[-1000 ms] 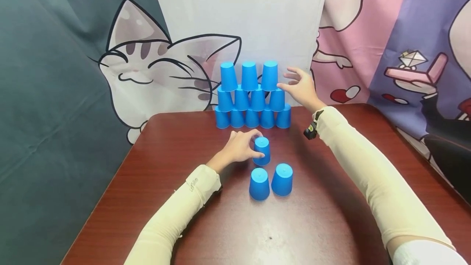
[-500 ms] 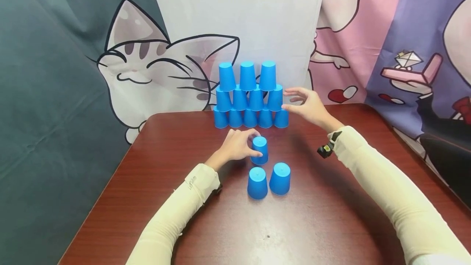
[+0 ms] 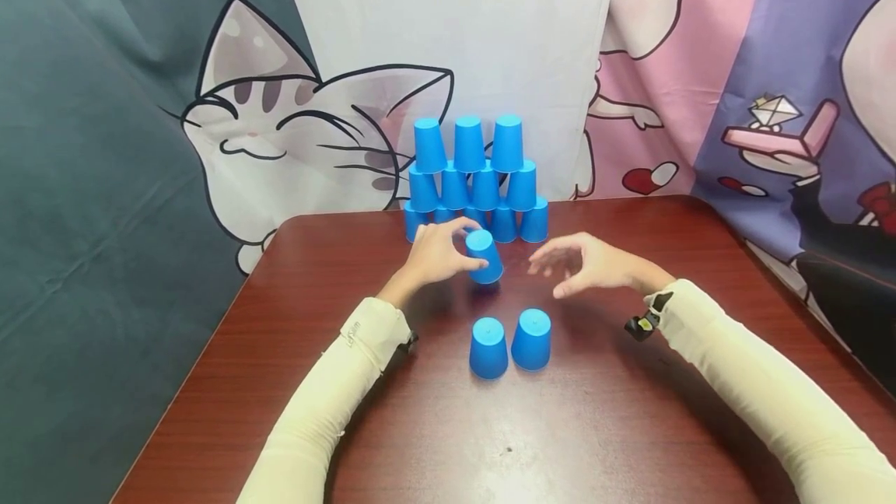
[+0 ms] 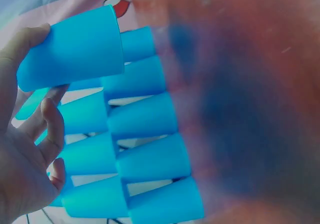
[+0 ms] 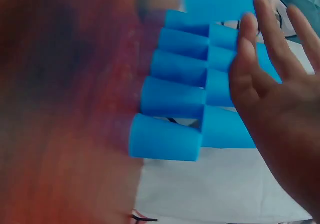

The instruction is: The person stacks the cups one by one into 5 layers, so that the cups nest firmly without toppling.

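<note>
My left hand (image 3: 439,253) pinches an upside-down blue cup (image 3: 484,258) between thumb and fingers, tilted and lifted off the table. In the left wrist view the same cup (image 4: 72,49) shows large, with the stacked cups behind it. To its right, my right hand (image 3: 595,264) hovers above the table with fingers spread and loosely bent, holding nothing. Behind both hands rises a stack of upside-down blue cups (image 3: 484,187) in three tiers, three cups in the top one. Two more upside-down cups, a left one (image 3: 488,348) and a right one (image 3: 532,341), stand nearer me.
The cups stand on a reddish-brown wooden table (image 3: 595,426), with the stack near its far edge. Behind it hangs a cloth backdrop (image 3: 518,37) with cartoon drawings. Small black devices are strapped at both wrists.
My left hand has raised the cup from the table, tilting it and carrying it toward the stack. My right hand has come down and away from the stack's right side.
</note>
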Tool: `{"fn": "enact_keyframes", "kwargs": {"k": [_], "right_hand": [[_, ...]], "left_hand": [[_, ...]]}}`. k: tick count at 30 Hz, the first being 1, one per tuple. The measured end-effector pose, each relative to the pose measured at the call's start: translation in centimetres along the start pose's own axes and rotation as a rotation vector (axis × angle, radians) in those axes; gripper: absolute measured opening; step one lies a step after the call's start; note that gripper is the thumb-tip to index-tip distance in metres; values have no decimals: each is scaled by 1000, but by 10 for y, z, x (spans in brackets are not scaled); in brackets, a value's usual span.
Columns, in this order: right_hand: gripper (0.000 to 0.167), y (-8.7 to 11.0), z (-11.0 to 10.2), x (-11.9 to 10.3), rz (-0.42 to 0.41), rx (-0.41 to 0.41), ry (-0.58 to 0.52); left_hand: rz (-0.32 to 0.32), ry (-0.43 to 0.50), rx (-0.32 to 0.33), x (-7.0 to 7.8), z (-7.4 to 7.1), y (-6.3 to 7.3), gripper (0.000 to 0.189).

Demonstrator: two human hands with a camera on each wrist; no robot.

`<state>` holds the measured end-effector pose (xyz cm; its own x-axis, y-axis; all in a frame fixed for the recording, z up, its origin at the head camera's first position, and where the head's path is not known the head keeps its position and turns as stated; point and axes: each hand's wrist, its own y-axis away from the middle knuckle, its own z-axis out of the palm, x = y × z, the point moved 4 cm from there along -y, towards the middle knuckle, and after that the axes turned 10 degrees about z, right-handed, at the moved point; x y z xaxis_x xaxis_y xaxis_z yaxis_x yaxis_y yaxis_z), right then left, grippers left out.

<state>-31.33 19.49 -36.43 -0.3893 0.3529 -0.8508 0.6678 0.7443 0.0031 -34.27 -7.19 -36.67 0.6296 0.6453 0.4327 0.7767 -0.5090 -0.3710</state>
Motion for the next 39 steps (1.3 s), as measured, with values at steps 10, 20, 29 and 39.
{"fn": "enact_keyframes", "kwargs": {"k": [10,20,29,39], "right_hand": [[68,12,35,18,62,-212,-45],[51,12,47,21,74,-181,-11],[47,10,51,20,64,-167,9],[45,9,56,21,94,-158,-30]], "left_hand": [[-47,63,125,6,-38,-14,67],[-98,120,181,8,-73,-40,66],[-198,137,226,7,-99,-57,67],[-261,136,321,6,-125,-78,62]]}}
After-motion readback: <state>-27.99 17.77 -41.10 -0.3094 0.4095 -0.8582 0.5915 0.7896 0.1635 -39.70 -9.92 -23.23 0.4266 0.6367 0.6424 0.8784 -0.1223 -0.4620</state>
